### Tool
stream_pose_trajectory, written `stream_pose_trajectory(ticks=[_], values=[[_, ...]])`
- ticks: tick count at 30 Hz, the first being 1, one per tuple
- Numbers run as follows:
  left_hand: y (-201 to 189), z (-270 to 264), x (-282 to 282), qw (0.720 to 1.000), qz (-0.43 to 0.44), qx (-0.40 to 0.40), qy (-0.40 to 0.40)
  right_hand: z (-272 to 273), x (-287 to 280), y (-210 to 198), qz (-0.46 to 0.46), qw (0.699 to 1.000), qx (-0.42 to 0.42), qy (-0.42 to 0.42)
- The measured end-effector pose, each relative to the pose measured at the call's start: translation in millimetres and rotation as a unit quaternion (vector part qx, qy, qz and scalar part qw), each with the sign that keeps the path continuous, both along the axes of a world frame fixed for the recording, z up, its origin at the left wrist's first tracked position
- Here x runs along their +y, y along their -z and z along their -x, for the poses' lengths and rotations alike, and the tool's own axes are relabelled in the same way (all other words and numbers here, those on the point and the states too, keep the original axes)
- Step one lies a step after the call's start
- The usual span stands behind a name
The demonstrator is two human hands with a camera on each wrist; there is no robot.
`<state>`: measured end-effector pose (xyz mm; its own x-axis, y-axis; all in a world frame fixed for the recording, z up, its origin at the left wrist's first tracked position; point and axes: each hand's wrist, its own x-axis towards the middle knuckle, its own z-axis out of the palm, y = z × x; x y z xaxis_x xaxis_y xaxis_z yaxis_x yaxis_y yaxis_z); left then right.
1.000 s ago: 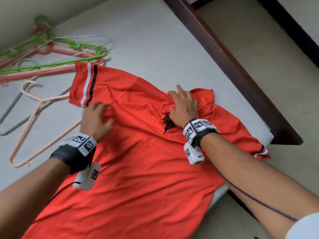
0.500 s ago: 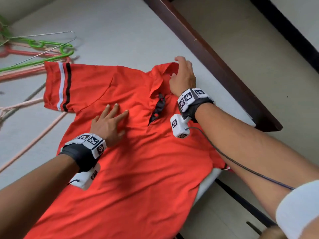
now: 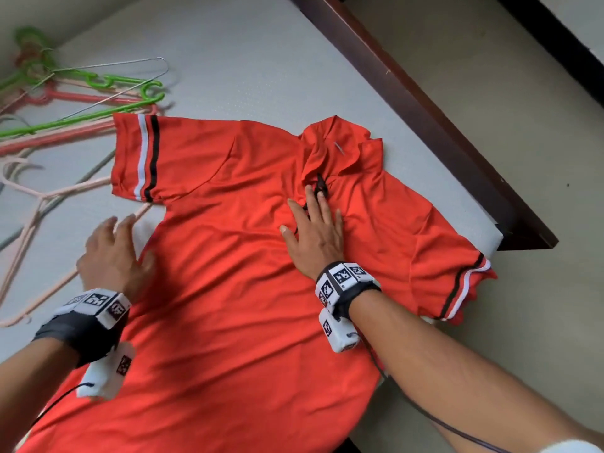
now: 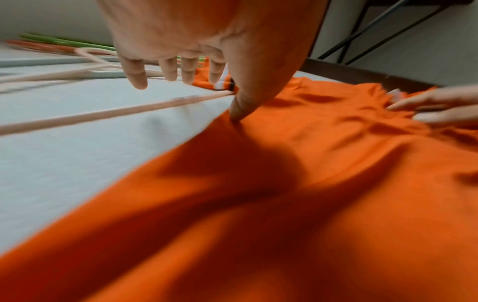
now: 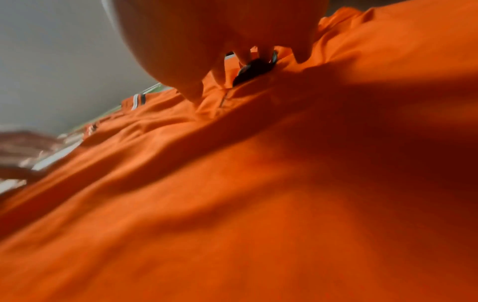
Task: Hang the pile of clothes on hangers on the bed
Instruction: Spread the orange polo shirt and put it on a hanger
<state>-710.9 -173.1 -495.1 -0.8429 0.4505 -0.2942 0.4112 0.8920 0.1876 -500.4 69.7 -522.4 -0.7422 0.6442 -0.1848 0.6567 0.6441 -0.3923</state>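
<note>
An orange-red polo shirt point(image 3: 228, 256) point(image 4: 310, 183) point(image 5: 258, 183) with striped sleeve cuffs lies spread face up on the grey bed point(image 3: 228, 60). My right hand point(image 3: 315, 230) lies flat on its chest, fingers straight, just below the collar and dark placket point(image 3: 320, 184) point(image 5: 252, 70). My left hand point(image 3: 111, 253) point(image 4: 175, 69) hovers open at the shirt's left side under the sleeve, its thumb touching the cloth edge. A pale pink hanger point(image 3: 39, 210) point(image 4: 103, 114) lies just beyond its fingertips. Green and red hangers point(image 3: 81, 103) are piled further left.
The bed's dark wooden frame point(image 3: 425, 109) runs along the right edge, with tan floor point(image 3: 490, 93) beyond. The shirt's right sleeve point(image 3: 464, 289) hangs over the bed's corner. A thin wire hanger point(image 3: 130, 65) lies on the pile. A wall borders the far left.
My right hand left the collar and came down flat on the chest. My left hand slid off the chest to the shirt's left edge, towards the pink hanger.
</note>
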Motion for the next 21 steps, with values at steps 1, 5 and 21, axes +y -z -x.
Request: stream_pose_trajectory(ticks=[1,5,21], values=[[1,5,-16,1.000,0.020,-0.002,-0.017,4,-5,-3,0.007,1.000,0.022,0.007],[6,20,-69,0.997,0.050,-0.018,-0.055,11,-44,-5,0.023,0.997,0.069,-0.020],[-60,-31,-142,0.994,-0.082,-0.076,0.014,41,-154,-45,0.130,0.979,0.138,-0.071]])
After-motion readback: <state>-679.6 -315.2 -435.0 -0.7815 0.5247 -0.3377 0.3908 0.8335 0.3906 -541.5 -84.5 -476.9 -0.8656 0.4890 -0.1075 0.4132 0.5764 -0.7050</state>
